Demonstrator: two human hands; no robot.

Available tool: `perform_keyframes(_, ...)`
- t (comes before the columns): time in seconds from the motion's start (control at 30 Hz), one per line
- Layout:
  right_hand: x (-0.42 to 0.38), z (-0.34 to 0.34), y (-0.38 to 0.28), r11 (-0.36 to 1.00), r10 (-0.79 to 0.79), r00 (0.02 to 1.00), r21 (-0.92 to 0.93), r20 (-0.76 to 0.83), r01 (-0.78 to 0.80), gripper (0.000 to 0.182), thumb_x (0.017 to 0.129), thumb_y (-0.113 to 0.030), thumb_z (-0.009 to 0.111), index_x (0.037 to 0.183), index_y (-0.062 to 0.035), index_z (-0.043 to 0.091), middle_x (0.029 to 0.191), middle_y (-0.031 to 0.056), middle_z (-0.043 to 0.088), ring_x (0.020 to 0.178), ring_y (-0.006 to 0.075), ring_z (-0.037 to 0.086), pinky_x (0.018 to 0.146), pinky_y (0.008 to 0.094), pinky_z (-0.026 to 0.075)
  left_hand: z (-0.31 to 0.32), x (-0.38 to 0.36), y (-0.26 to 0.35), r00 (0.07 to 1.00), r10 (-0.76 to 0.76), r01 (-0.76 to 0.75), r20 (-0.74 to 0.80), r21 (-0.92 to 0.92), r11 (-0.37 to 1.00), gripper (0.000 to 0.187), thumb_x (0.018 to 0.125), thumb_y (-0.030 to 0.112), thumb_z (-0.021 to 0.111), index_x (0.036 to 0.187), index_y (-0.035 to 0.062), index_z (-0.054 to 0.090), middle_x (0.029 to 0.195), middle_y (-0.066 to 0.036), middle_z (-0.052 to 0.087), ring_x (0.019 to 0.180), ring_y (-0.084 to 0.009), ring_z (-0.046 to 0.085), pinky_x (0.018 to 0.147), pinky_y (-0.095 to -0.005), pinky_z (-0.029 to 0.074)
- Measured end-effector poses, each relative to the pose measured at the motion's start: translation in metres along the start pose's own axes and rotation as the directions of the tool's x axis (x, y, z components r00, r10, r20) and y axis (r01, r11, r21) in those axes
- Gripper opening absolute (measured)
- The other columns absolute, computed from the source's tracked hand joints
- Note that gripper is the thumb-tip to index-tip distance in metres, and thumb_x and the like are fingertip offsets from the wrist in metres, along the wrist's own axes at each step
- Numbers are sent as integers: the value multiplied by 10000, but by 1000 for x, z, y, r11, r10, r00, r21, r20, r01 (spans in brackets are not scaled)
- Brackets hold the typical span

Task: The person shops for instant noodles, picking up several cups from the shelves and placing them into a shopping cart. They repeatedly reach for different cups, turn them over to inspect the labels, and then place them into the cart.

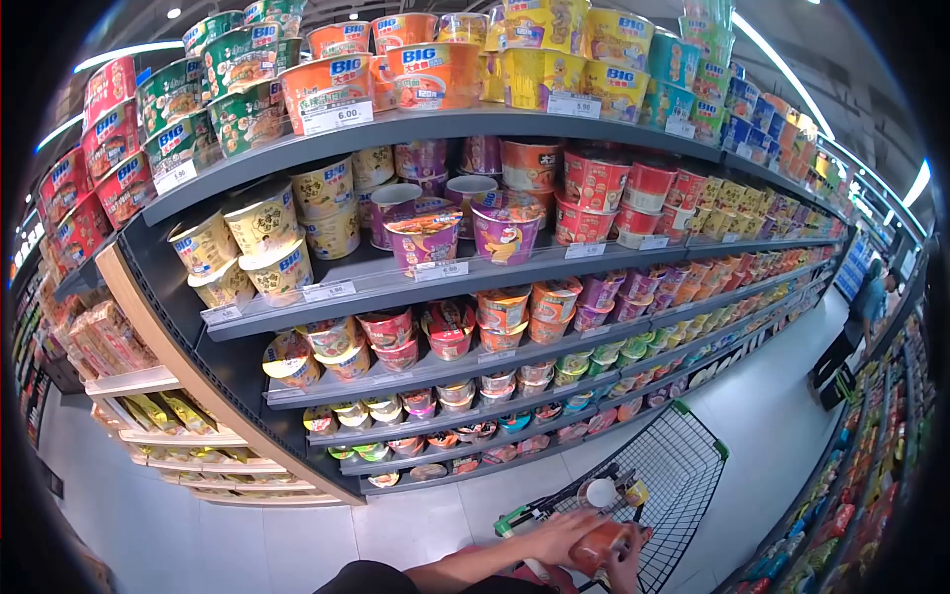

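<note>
Left hand (560, 535) wrapped over the red tub (596, 547), which sits in the air by the near edge of the cart (720, 450), right hand (622, 568) gripping its right side; looks like mid-handling, next move probably needs a steady two-handed hold.

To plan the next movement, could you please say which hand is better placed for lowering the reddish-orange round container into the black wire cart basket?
Probably the right hand: it touches the container from the side nearer the basket, while the left hand covers the opposite side.
</note>
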State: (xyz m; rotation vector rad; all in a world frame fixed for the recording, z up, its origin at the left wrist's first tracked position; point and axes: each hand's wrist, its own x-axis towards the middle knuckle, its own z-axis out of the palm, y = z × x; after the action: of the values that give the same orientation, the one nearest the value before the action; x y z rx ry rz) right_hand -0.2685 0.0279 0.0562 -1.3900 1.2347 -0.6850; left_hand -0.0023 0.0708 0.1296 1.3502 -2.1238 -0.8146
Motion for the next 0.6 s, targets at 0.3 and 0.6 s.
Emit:
perform_keyframes(0.3,2,56,-48,923,-381,924,45,2,381,820,981,-204,787,1627,-20,317,1539,242,498,1374,337,545,1096,432,507,-48,-58,-24,957,-178,91,-230,-343,935,1188,744,541,917,1652,63,319,1564,-214,458,1447,-377,484,1187,-474,422)
perform_keyframes(0.6,-66,26,26,533,-330,943,-815,47,227,913,908,-557,727,1595,-52,400,1651,271,349,1515,494,340,1199,709,232,-277,-62,-14,793,137,-217,-594,-65,974,1217,642,637,942,1531,-28,444,1465,-173,567,1349,-295,572,1159,-429,442)
